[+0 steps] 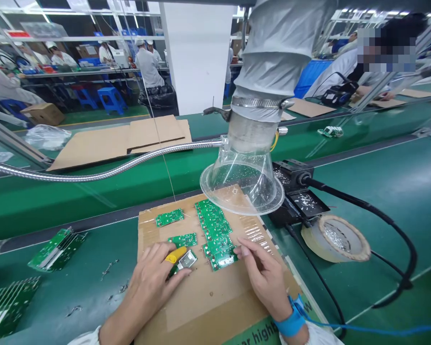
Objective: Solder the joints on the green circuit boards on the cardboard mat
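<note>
left hand (pixel 147 282), right hand (pixel 262 275), green circuit boards (pixel 211 223) (several)

Head-worn view, facing forward and down

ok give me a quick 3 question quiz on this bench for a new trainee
1. The blue strap is on which wrist? A left wrist, B right wrist, C neither.
2. True or false: the roll of tape lies off the cardboard sheet that carries the green circuit boards.
3. What is the clear flared hood fitted to at its top?

Key: 1 B. 2 True. 3 A grey fabric duct held by a metal clamp.
</note>
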`<state>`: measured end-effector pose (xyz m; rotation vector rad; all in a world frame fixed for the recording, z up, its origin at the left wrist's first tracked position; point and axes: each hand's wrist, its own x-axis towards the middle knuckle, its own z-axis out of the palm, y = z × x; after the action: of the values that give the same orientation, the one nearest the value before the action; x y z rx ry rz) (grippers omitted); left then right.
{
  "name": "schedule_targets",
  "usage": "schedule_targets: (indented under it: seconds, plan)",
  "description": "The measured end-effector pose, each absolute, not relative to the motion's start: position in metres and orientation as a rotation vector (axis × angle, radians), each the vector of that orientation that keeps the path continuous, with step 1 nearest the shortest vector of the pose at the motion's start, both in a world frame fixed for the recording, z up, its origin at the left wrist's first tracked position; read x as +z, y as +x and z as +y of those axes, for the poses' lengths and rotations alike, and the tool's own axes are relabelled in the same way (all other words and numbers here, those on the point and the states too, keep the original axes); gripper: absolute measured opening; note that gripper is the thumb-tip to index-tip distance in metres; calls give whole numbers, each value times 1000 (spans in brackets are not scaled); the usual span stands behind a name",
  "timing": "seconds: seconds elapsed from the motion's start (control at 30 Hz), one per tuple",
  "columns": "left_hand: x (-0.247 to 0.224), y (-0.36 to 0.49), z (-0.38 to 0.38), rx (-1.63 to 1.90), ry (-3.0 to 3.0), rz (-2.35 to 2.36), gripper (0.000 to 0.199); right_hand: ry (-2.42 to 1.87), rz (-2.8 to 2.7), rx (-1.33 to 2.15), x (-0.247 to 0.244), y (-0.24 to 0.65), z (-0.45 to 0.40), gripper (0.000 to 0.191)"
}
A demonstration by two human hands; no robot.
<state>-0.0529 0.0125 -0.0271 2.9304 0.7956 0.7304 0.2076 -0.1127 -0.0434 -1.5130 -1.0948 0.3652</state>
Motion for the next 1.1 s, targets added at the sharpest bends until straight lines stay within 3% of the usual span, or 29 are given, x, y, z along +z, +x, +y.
schedule_targets:
  seconds: [0.1, 0.37, 0.5, 0.7, 0.87, 0.97, 1.1]
  plan:
    - [-28, -54, 5, 637, 2911, 786, 35, -1513, -1103, 366, -44, 208, -113, 24]
    - [-18, -48, 6, 780, 2876, 740, 6, -1497, -1096, 366, -42, 207, -111, 24]
    - [-17, -41, 8, 687, 2879, 829, 28, -1514, -1132, 335, -41, 209, -112, 25]
    - [-5, -46, 37, 824, 2992, 1053, 16, -1474, -1666, 250, -9, 174, -120, 31]
    - [-4, -41, 94, 590, 2955, 1073, 41, -1578, -2029, 65, -8, 125, -106, 12]
    - [-14, -30, 108, 491, 2917, 1023, 38, -1626, -2114, -16, -19, 121, -91, 10]
    - [-9, -27, 107, 622, 2919, 1099, 38, -1630, -2103, -90, -24, 130, -69, 11]
